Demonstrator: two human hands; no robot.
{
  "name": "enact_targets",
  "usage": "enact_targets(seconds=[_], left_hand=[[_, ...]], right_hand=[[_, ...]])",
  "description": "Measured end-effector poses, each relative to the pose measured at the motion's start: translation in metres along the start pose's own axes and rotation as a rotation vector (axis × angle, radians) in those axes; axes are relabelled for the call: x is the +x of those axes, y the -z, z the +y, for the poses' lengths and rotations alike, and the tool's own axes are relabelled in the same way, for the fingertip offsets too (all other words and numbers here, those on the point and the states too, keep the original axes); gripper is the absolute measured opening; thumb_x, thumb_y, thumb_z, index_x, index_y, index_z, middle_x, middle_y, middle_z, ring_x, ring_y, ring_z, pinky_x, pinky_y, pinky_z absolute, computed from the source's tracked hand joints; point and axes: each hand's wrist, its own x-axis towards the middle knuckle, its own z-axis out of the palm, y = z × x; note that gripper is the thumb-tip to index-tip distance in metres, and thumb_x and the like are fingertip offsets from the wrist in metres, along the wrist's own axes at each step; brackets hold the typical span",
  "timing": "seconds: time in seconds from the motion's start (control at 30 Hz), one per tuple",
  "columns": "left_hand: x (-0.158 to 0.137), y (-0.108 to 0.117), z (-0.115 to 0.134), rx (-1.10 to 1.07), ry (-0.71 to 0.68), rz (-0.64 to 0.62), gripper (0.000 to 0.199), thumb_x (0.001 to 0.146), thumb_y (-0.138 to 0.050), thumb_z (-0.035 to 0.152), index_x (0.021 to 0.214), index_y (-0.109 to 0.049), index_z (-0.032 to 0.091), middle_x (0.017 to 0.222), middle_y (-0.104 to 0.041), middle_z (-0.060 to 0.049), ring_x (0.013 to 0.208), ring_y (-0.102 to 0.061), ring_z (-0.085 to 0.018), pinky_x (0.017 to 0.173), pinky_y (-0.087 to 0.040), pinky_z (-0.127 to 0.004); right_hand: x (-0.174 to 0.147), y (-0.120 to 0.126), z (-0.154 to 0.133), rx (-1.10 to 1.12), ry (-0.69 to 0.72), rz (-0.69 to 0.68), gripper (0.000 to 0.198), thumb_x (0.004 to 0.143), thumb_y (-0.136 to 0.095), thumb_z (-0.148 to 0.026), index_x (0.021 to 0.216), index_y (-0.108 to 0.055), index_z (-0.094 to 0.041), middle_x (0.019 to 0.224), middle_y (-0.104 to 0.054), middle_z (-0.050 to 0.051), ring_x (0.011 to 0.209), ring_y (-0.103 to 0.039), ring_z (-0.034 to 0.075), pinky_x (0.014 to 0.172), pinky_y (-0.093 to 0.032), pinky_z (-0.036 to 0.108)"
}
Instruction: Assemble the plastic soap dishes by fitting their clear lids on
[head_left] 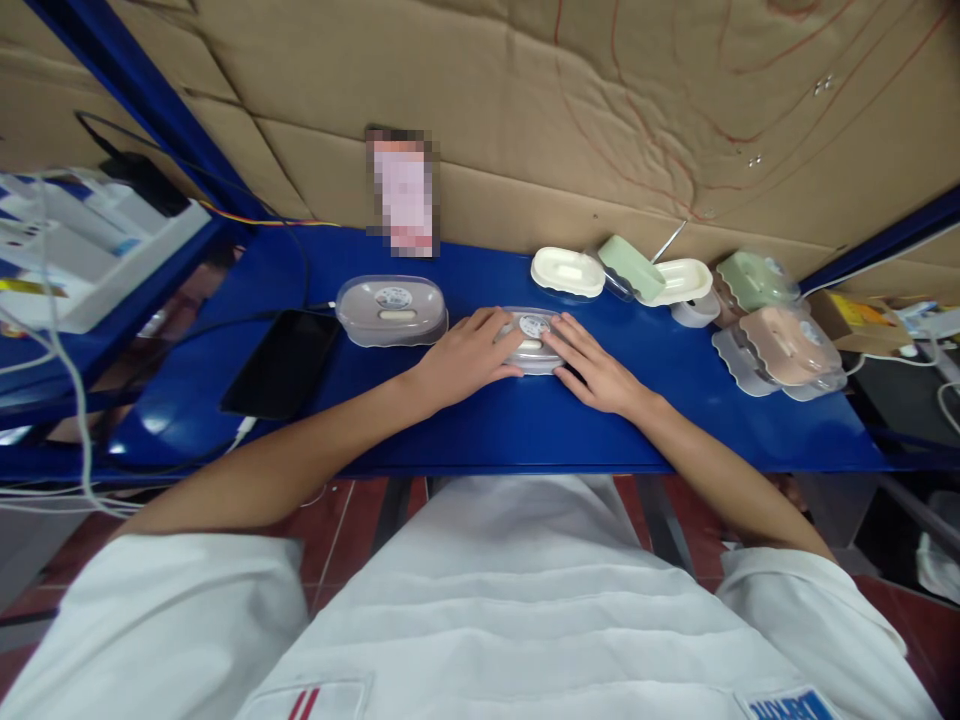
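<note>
Oval clear-lidded soap case [532, 340], round label on top, flat on blue table [465, 420]

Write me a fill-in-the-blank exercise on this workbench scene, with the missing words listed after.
1. The left hand and the right hand both rest on an oval soap box with a clear lid, which lies on a ____ coloured metal table.
2. The black flat phone lies to the ____ of both hands.
3. The wall behind the table is lined with ____.

Missing words: blue; left; cardboard
</note>
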Motion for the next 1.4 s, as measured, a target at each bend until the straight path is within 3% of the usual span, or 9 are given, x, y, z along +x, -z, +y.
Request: enact_targets(seconds=[0.27,0.4,0.63,0.87,1.13,1.4], left_hand=[[0.000,0.003,0.005,-0.022,0.015,-0.015,0.035,0.100,-0.073,0.040,0.127,-0.068,0.018,0.136,-0.064,-0.022,0.131,-0.061,-0.040,0.106,-0.058,-0.053],[0.001,0.003,0.002,-0.077,0.057,-0.005,0.043,0.095,-0.079,0.040,0.128,-0.066,0.015,0.137,-0.063,-0.022,0.130,-0.061,-0.040,0.105,-0.058,-0.053],[0.003,0.012,-0.011,-0.146,0.100,-0.020,0.041,0.096,-0.078,0.041,0.127,-0.064,0.019,0.136,-0.062,-0.016,0.124,-0.061,-0.035,0.094,-0.062,-0.047],[0.004,0.015,-0.017,-0.194,0.093,-0.049,0.046,0.093,-0.082,0.041,0.128,-0.063,0.018,0.133,-0.060,-0.016,0.124,-0.059,-0.037,0.101,-0.059,-0.054],[0.003,0.012,-0.016,-0.174,0.041,-0.059,0.052,0.090,-0.086,0.045,0.128,-0.064,0.018,0.134,-0.057,-0.019,0.126,-0.057,-0.039,0.101,-0.058,-0.057],[0.002,0.013,-0.029,-0.288,-0.025,-0.091,0.048,0.091,-0.084,0.040,0.130,-0.065,0.021,0.135,-0.056,-0.015,0.130,-0.054,-0.037,0.111,-0.052,-0.060]], right_hand=[[-0.002,-0.002,0.001,-0.002,-0.002,-0.011,0.062,0.114,-0.042,-0.037,0.174,-0.027,-0.032,0.180,-0.027,0.005,0.169,-0.018,0.030,0.134,-0.029,0.065],[-0.001,0.000,0.000,0.025,-0.011,0.003,0.061,0.114,-0.041,-0.040,0.173,-0.030,-0.031,0.179,-0.030,0.005,0.169,-0.020,0.029,0.134,-0.030,0.064],[0.004,0.002,0.002,0.037,-0.086,0.022,0.057,0.115,-0.036,-0.044,0.170,-0.038,-0.032,0.177,-0.037,0.004,0.167,-0.026,0.029,0.135,-0.029,0.063],[0.007,0.000,0.001,0.050,-0.109,-0.010,0.066,0.112,-0.046,-0.052,0.173,-0.030,-0.033,0.182,-0.022,0.004,0.168,-0.025,0.030,0.135,-0.032,0.058],[0.006,-0.001,0.005,0.044,-0.140,0.009,0.063,0.112,-0.043,-0.058,0.170,-0.040,-0.034,0.177,-0.034,0.007,0.164,-0.034,0.030,0.133,-0.037,0.058],[0.003,-0.002,0.007,0.064,-0.098,0.030,0.064,0.111,-0.046,-0.054,0.172,-0.031,-0.040,0.181,-0.027,0.000,0.164,-0.033,0.033,0.134,-0.035,0.059]])
